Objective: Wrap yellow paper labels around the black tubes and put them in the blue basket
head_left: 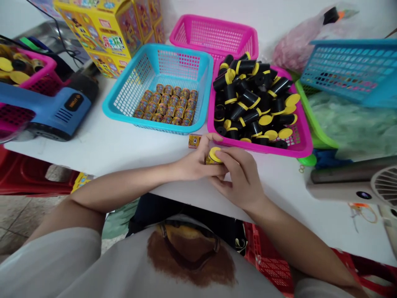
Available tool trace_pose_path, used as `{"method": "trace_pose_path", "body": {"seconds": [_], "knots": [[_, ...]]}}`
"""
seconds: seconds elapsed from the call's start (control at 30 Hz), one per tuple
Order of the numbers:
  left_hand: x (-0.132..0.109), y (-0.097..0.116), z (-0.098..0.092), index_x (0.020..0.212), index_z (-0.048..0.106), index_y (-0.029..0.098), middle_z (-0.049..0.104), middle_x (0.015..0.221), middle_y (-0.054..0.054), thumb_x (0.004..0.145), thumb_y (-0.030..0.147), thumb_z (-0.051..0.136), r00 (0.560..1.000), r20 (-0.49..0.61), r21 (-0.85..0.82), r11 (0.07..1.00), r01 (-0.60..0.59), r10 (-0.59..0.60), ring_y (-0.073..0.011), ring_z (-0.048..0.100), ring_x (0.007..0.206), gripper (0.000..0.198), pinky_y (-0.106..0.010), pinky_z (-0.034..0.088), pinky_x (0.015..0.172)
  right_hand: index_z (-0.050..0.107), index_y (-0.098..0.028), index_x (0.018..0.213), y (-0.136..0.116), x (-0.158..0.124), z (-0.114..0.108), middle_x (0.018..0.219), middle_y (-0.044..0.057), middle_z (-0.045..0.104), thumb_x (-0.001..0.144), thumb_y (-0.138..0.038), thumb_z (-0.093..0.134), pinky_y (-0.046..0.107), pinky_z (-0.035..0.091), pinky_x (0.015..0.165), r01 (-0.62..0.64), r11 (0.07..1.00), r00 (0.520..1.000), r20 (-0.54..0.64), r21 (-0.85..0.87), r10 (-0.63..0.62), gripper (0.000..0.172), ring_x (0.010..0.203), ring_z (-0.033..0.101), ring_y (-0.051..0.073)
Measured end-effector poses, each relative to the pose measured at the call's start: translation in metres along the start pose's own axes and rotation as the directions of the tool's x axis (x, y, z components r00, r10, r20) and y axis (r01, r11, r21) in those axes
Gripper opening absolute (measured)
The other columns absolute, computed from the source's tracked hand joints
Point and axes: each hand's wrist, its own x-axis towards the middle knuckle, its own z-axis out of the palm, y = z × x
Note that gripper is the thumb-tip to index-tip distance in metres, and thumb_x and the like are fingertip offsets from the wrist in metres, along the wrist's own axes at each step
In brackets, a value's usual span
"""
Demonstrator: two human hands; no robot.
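Note:
Between my two hands, above the white table near its front edge, is a small canister with a yellow lid (214, 154). My left hand (197, 162) wraps round its side, with the index finger raised beyond it. The fingers of my right hand (240, 169) press at the lid and right side. Just behind my left hand lies a small printed box (194, 141). A blue basket (124, 116) beyond holds rows of small printed canisters (167, 105). To its right, a pink basket (263, 150) is heaped with black canisters with yellow lids (248, 98).
A blue heat gun (66, 107) lies at left beside another pink basket (46, 68). Yellow printed boxes (102, 31) are stacked at the back. On the right stand a fan (356, 182), a green basket (319, 132) of clear bags and a tilted blue basket (350, 74).

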Motion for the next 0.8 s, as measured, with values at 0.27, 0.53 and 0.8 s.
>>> {"method": "trace_pose_path", "body": {"seconds": [0.27,0.53,0.8], "knots": [[-0.001,-0.007,-0.004,0.130,0.027,0.027,0.041,0.081,0.007,0.085,0.027,0.072,0.975,-0.125,0.333,0.933,-0.135,0.185,-0.0069,0.044,0.057,0.063,-0.023,0.037,0.048,0.045,-0.029,0.156,0.004,-0.009,0.009,0.118,0.011,0.071,0.099,-0.027,0.068,0.052,0.062,0.102,0.040,0.999,0.998,0.043,-0.024,-0.039,0.061,0.111,0.070,0.030],[-0.004,0.011,-0.010,0.127,0.027,0.031,0.047,0.070,0.014,0.088,0.032,0.078,0.972,0.216,0.047,0.993,-0.104,0.092,-0.0067,0.053,0.049,0.065,-0.019,0.041,0.047,0.062,-0.020,0.139,0.006,-0.007,0.006,0.124,0.013,0.071,0.099,-0.016,0.062,0.048,0.065,0.102,0.260,0.963,0.964,-0.072,0.073,-0.255,0.040,0.123,0.067,0.028],[-0.006,0.008,-0.017,0.129,0.030,0.032,0.066,0.075,0.006,0.088,0.042,0.081,0.919,0.395,-0.067,0.997,0.029,0.000,-0.0186,0.075,0.066,0.066,-0.028,0.059,0.055,0.060,-0.017,0.143,0.003,-0.011,0.002,0.125,0.013,0.074,0.101,-0.017,0.057,0.046,0.070,0.093,0.308,0.944,0.951,-0.076,0.117,-0.301,0.042,0.121,0.071,0.028]]}}
